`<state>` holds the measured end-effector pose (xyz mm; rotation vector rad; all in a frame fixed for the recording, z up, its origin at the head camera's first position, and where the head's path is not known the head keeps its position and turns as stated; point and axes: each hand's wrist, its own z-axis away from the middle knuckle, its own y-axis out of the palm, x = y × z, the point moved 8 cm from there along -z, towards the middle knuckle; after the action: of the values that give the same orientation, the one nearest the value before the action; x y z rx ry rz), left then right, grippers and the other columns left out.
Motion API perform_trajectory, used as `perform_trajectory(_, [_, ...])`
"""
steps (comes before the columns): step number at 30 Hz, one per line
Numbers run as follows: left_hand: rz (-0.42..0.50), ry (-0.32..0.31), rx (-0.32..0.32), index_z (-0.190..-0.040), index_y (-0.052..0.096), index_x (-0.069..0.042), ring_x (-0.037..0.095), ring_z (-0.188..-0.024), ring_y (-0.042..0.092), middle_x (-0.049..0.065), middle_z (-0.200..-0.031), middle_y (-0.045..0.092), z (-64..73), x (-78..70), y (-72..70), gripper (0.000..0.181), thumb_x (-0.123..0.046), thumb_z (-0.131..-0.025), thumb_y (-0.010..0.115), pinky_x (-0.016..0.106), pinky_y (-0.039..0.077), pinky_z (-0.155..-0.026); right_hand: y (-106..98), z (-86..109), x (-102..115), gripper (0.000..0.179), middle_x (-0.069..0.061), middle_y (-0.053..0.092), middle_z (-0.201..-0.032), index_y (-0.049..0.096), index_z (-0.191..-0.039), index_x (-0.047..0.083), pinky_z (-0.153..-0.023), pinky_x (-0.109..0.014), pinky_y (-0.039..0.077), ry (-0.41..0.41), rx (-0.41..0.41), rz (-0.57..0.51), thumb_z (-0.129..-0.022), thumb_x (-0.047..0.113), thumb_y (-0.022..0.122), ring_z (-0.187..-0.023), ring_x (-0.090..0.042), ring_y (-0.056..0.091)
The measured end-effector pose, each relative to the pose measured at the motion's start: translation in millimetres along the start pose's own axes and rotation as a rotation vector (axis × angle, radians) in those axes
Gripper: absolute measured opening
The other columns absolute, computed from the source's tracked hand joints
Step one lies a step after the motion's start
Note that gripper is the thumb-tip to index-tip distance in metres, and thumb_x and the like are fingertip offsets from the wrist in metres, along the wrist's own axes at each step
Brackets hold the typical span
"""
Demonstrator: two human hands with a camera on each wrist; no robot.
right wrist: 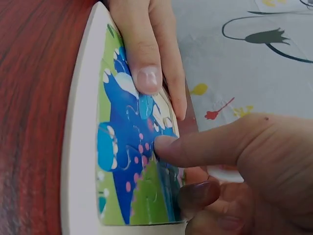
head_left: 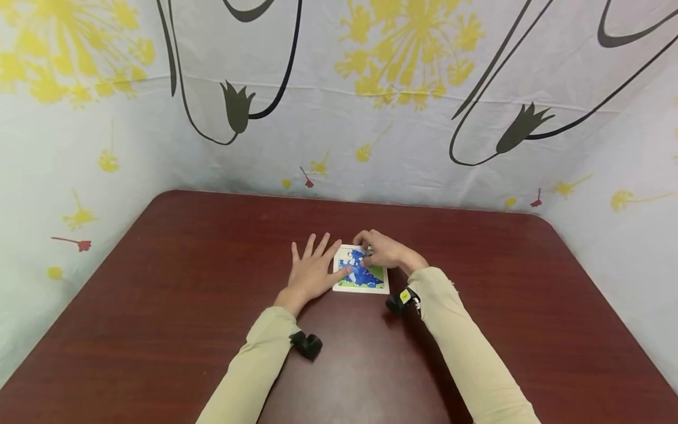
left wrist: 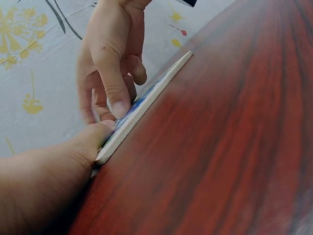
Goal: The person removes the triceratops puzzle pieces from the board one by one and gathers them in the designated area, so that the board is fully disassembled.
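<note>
A square jigsaw puzzle (head_left: 346, 282) with a pale frame and a blue dinosaur on green lies flat on the table. My left hand (head_left: 312, 274) lies at its left side with fingers spread; the left thumb (right wrist: 148, 78) rests on the picture. Over the upper right part of the puzzle is my right hand (head_left: 389, 250), its fingers bent. The right thumb (right wrist: 168, 147) touches the picture, while the curled fingers (right wrist: 198, 193) stand at the far edge. They seem to pinch a puzzle piece (right wrist: 168, 183) there, largely hidden by the hand.
The dark red wooden table (head_left: 212, 253) spreads around the puzzle. Behind it hangs a pale cloth (head_left: 318, 129) with yellow and grey flower prints. Black wrist cameras (head_left: 306, 345) sit on both sleeves.
</note>
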<state>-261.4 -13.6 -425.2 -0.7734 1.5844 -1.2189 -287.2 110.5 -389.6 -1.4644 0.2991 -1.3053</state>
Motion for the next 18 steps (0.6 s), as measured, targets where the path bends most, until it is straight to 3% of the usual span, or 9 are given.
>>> perform_trajectory(5, [-0.006, 0.003, 0.000, -0.149, 0.024, -0.027, 0.030, -0.141, 0.003, 0.002, -0.154, 0.013, -1.0, 1.7, 2.0, 0.077, -0.069, -0.086, 0.036, 0.062, -0.005, -0.103, -3.9, 1.0, -2.6, 0.039, -0.016, 0.053, -0.107, 0.048, -0.113, -0.002, -0.084, -0.040, 0.044, 0.133, -0.054, 0.055, -0.083, 0.009, 0.070, -0.095, -0.027, 0.053])
perform_trajectory(18, [0.003, 0.002, -0.021, -0.148, 0.027, -0.026, 0.031, -0.140, 0.005, 0.003, -0.154, 0.016, 0.4, 0.9, 1.1, 0.076, -0.069, -0.086, 0.039, 0.063, -0.004, -0.103, -4.9, -1.5, -5.6, 0.030, -0.012, 0.057, -0.101, 0.057, -0.102, 0.002, -0.081, -0.039, 0.046, 0.154, -0.087, 0.014, -0.078, 0.007, 0.074, -0.091, -0.024, 0.054])
